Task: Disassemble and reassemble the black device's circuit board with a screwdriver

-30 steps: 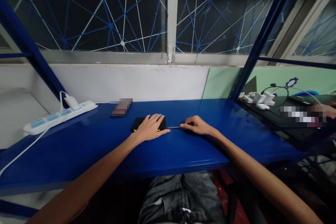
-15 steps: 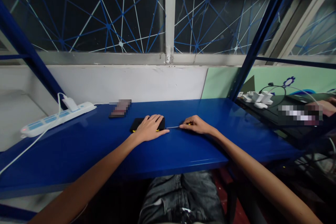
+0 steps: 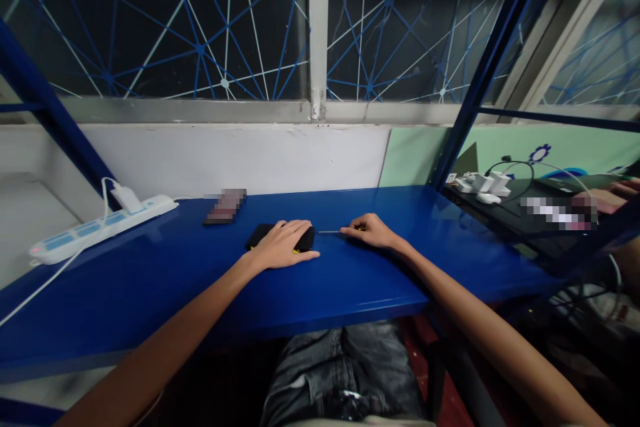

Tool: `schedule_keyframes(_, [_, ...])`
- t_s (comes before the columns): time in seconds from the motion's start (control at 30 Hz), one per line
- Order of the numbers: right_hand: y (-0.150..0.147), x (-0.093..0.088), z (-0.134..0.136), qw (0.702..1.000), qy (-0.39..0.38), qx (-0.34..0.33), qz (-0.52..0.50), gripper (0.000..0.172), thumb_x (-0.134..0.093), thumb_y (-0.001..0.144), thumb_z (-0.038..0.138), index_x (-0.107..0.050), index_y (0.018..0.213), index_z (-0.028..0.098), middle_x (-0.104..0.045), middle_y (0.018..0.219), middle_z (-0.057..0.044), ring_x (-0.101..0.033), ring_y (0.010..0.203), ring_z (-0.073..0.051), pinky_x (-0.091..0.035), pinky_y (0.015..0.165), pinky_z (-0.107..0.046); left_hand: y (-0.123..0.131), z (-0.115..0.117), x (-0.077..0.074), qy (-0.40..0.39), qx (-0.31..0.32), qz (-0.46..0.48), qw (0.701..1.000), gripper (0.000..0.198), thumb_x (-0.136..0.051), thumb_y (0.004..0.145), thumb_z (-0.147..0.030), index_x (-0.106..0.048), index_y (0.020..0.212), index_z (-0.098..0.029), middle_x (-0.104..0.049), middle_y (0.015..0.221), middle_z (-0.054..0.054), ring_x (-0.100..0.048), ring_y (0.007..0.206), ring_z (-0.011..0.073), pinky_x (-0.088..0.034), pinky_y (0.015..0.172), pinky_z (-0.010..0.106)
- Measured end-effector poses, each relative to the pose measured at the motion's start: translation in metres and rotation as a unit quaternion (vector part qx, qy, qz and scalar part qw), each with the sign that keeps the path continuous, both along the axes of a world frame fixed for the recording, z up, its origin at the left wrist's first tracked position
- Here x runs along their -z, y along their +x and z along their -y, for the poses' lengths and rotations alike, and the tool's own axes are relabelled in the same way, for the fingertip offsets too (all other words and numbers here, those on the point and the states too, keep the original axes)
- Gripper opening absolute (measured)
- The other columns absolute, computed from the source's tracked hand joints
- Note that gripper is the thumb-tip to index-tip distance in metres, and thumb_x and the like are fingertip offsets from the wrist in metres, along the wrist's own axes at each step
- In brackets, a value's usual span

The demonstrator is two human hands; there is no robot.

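Note:
My left hand (image 3: 281,244) lies flat, fingers stretched, over a flat black case (image 3: 257,235) with yellow bits along its near edge. Much of the case is hidden under that hand. To the right, my right hand (image 3: 371,231) is closed around the yellow and black handle of what looks like a screwdriver (image 3: 330,233). Its thin metal shaft points left, the tip close to the right edge of the case. I cannot tell whether they touch.
The blue table (image 3: 320,293) bears a blurred-out phone-like object (image 3: 226,207) at the back and a white power strip (image 3: 105,228) with a plugged-in cable at left. White chargers (image 3: 487,185) and another person's hand (image 3: 590,205) are at right.
My right hand has shifted slightly away from me and to the right with the screwdriver. The shaft now points nearer the case's far corner. My left hand stays on the case.

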State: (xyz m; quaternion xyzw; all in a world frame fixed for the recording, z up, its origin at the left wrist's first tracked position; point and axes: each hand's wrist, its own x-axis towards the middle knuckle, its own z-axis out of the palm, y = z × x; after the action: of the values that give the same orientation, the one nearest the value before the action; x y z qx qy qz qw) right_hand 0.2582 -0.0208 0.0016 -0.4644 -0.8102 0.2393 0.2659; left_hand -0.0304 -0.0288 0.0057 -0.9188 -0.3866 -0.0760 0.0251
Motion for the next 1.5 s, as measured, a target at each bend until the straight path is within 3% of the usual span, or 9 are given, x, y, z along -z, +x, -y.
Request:
schedule_keyframes(0.2, [-0.003, 0.005, -0.002, 1.000, 0.018, 0.014, 0.006, 0.057, -0.050, 0.084, 0.065, -0.069, 0.067, 0.014, -0.054, 0.059, 0.000, -0.042, 0.055, -0.010, -0.027, 0.051, -0.024, 0.000, 0.001, -0.002, -0.003, -0.004, -0.007, 1.000, 0.085, -0.032, 0.086, -0.076, -0.034, 0.147, -0.016, -0.041, 0.149, 0.014, -0.039, 0.135, 0.0335, -0.027, 0.107, 0.046])
schedule_keyframes(0.53, [-0.005, 0.005, -0.001, 0.999, 0.028, 0.020, 0.008, 0.056, -0.051, 0.084, 0.064, -0.068, 0.066, 0.014, -0.055, 0.059, 0.000, -0.043, 0.055, -0.011, -0.027, 0.052, -0.024, 0.000, 0.000, -0.001, -0.009, -0.001, 0.000, 1.000, 0.084, -0.033, 0.086, -0.076, -0.034, 0.147, -0.019, -0.042, 0.148, 0.014, -0.039, 0.134, 0.0339, -0.027, 0.107, 0.047])
schedule_keyframes(0.73, [-0.003, -0.001, 0.001, 0.999, 0.047, 0.002, 0.026, 0.045, -0.051, 0.087, 0.054, -0.071, 0.076, 0.015, -0.062, 0.069, -0.003, -0.048, 0.060, -0.013, -0.029, 0.056, -0.025, 0.000, 0.000, 0.000, -0.001, 0.002, 0.006, 1.000, 0.084, -0.032, 0.086, -0.077, -0.033, 0.148, -0.020, -0.043, 0.147, 0.014, -0.040, 0.134, 0.0343, -0.028, 0.107, 0.047])
schedule_keyframes(0.83, [-0.001, -0.001, -0.003, 1.000, 0.019, -0.020, 0.003, 0.041, -0.057, 0.084, 0.053, -0.072, 0.079, 0.015, -0.065, 0.074, -0.004, -0.051, 0.064, -0.014, -0.033, 0.058, -0.025, 0.000, -0.001, 0.000, -0.001, 0.003, 0.007, 1.000, 0.084, -0.032, 0.086, -0.077, -0.033, 0.148, -0.020, -0.043, 0.147, 0.014, -0.040, 0.134, 0.0341, -0.028, 0.106, 0.047])
schedule_keyframes(1.03, [-0.001, -0.002, -0.007, 0.997, -0.048, -0.035, -0.056, 0.047, -0.062, 0.078, 0.059, -0.063, 0.067, 0.014, -0.056, 0.062, 0.000, -0.044, 0.056, -0.010, -0.033, 0.054, -0.024, 0.002, 0.001, -0.001, 0.006, 0.001, 0.005, 1.000, 0.084, -0.032, 0.087, -0.076, -0.035, 0.147, -0.018, -0.044, 0.147, 0.014, -0.041, 0.133, 0.0335, -0.028, 0.106, 0.045])
schedule_keyframes(1.27, [-0.006, -0.019, -0.019, 0.987, -0.147, -0.067, 0.017, 0.062, -0.045, 0.086, 0.066, -0.062, 0.058, 0.014, -0.045, 0.042, 0.001, -0.038, 0.041, -0.009, -0.030, 0.048, -0.026, 0.001, -0.001, 0.001, -0.001, -0.013, 0.003, 1.000, 0.085, -0.031, 0.086, -0.078, -0.032, 0.148, -0.020, -0.043, 0.148, 0.014, -0.040, 0.134, 0.0341, -0.028, 0.105, 0.046])
schedule_keyframes(1.37, [-0.005, -0.020, -0.026, 0.985, -0.144, -0.092, 0.006, 0.058, -0.050, 0.084, 0.065, -0.061, 0.058, 0.014, -0.041, 0.043, 0.003, -0.033, 0.041, -0.008, -0.026, 0.045, -0.025, 0.000, -0.002, 0.002, -0.005, -0.014, 0.004, 1.000, 0.085, -0.032, 0.085, -0.078, -0.033, 0.147, -0.020, -0.043, 0.147, 0.014, -0.041, 0.133, 0.0339, -0.029, 0.104, 0.046])
schedule_keyframes(1.5, [-0.003, -0.010, -0.024, 0.990, -0.113, -0.072, -0.030, 0.049, -0.061, 0.077, 0.061, -0.057, 0.061, 0.015, -0.044, 0.049, 0.004, -0.034, 0.045, -0.007, -0.025, 0.047, -0.024, 0.001, -0.001, 0.001, 0.000, -0.012, 0.003, 1.000, 0.083, -0.032, 0.086, -0.077, -0.036, 0.145, -0.019, -0.045, 0.146, 0.015, -0.042, 0.132, 0.0333, -0.030, 0.104, 0.045])
